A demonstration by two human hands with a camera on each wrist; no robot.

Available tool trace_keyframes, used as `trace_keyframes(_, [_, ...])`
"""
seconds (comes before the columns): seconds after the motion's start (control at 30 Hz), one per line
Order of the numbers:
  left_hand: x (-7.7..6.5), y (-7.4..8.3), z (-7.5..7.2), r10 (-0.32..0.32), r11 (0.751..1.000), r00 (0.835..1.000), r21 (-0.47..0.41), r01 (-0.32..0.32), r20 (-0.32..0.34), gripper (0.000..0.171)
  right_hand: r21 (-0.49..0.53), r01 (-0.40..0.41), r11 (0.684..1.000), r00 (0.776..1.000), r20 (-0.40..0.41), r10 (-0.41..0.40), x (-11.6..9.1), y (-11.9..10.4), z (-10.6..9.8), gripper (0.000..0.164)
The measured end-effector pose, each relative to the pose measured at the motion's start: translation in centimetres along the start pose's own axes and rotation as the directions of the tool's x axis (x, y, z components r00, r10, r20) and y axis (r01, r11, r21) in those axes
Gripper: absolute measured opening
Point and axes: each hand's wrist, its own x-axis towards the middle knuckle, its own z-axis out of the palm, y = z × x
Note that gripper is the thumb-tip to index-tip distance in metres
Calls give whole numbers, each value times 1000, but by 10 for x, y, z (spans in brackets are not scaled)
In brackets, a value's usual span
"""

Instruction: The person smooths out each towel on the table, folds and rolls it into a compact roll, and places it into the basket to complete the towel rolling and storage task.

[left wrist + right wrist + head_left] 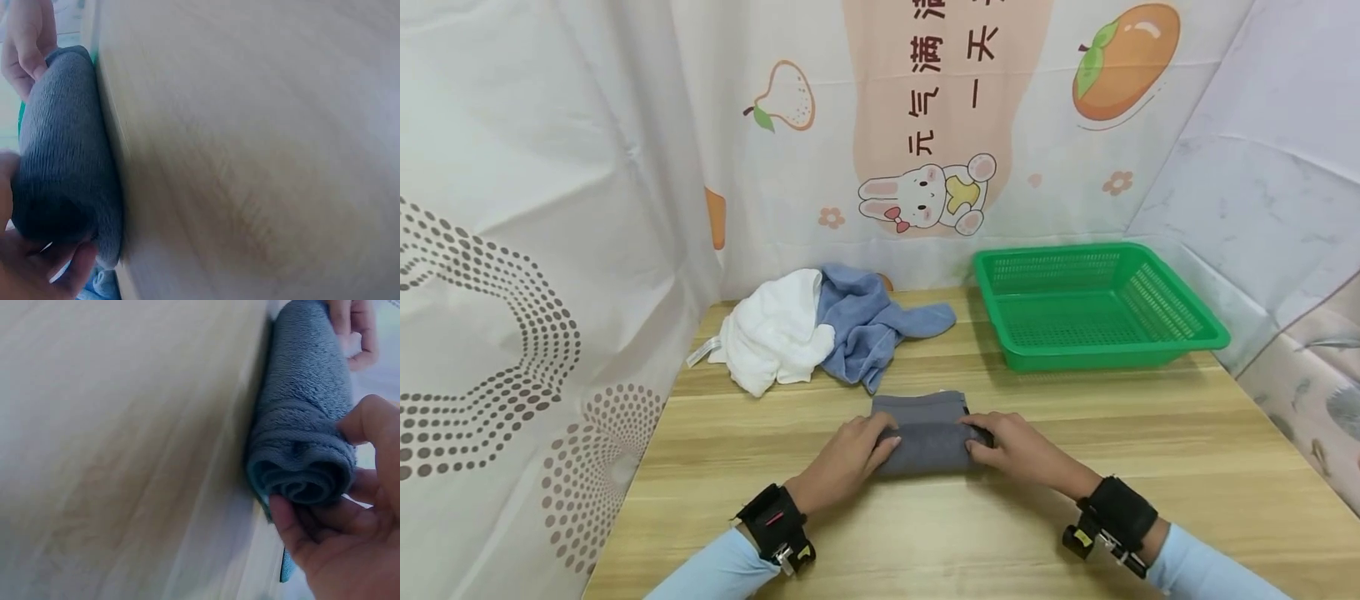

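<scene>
A dark grey towel (928,450), partly rolled up, lies on the table in front of the person. Its flat, unrolled part reaches away toward the back of the table. At the roll's left end the left hand (846,458) grips it with curled fingers and thumb. The right hand (1018,450) holds the opposite end the same way. In the right wrist view the spiral layers of the rolled towel (300,481) show at its end, between thumb and fingers. The left wrist view shows the other end of the roll (65,144), dark inside.
A crumpled white towel (767,333) and a crumpled blue towel (865,321) lie together at the back left of the wooden table (737,442). A green plastic basket (1112,354) stands at the back right. Patterned cloth hangs behind and beside the table.
</scene>
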Motion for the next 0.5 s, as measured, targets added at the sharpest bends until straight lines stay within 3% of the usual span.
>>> trace_keyframes(0.1, [0, -1, 0, 89, 991, 992, 111, -79, -89, 14, 44, -14, 999, 1000, -7, 14, 2, -2, -2, 36])
trace_keyframes(0.17, [-1, -1, -1, 136, 974, 984, 196, -112, -112, 18, 52, -6, 999, 999, -32, 8, 2, -4, -1, 31])
trace_keyframes(0.27, [-5, 0, -5, 157, 954, 985, 269, -134, -66, 39, -38, 38, 999, 994, -102, -41, -3, -8, 5, 25])
trace_keyframes(0.33, [-7, 1, -7, 158, 946, 987, 291, -146, -18, 54, -190, 92, 978, 979, -163, -123, -9, -13, 10, 25])
trace_keyframes(0.4, [-8, 2, -8, 157, 943, 987, 292, -158, 25, 63, -380, 145, 914, 947, -213, -239, -15, -19, 16, 31])
trace_keyframes(0.5, [-8, 0, -11, 142, 949, 989, 278, -150, 52, 60, -594, 200, 779, 893, -216, -394, -19, -27, 23, 54])
